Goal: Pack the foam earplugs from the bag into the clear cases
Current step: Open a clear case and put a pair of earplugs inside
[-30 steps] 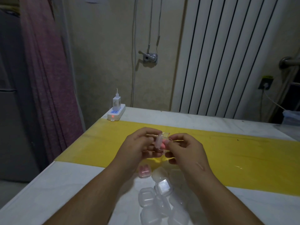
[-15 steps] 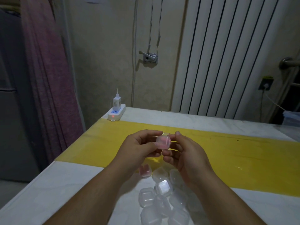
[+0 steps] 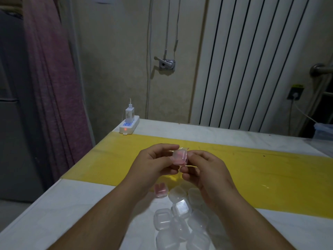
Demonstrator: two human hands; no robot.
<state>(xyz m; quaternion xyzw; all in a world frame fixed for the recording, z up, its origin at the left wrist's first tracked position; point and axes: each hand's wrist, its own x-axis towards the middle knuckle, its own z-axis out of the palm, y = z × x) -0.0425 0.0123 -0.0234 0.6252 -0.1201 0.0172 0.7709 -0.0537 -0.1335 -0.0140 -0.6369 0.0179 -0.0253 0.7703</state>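
While both hands meet over the worktop, the one clear case in play sits squarely between them, so neither hand has to reach for it. The left hand pinches it from its own side, thumb and forefinger curled onto the near and upper edges. The right hand closes on the opposite side with bent fingers, its fingertips touching the case's lower corner. Pink shows through the plastic, which I take to be the foam earplugs already inside. The case is nearly square, so it has no real long axis. Its broad face is tilted up towards the head and leans a little towards the right hand. The lid looks down, though in this dim light I cannot say whether it has clicked home.

Judging from that, the step in hand is the closing squeeze, and the setting-down comes after. A packed case, also pink inside, lies on the worktop below the left hand and just towards the person from it, apart from the held one. The empty cases are heaped below the right hand and between the two forearms. So the left hand is the nearer one for putting this case down beside the packed one, and the right hand for taking up the next empty one.
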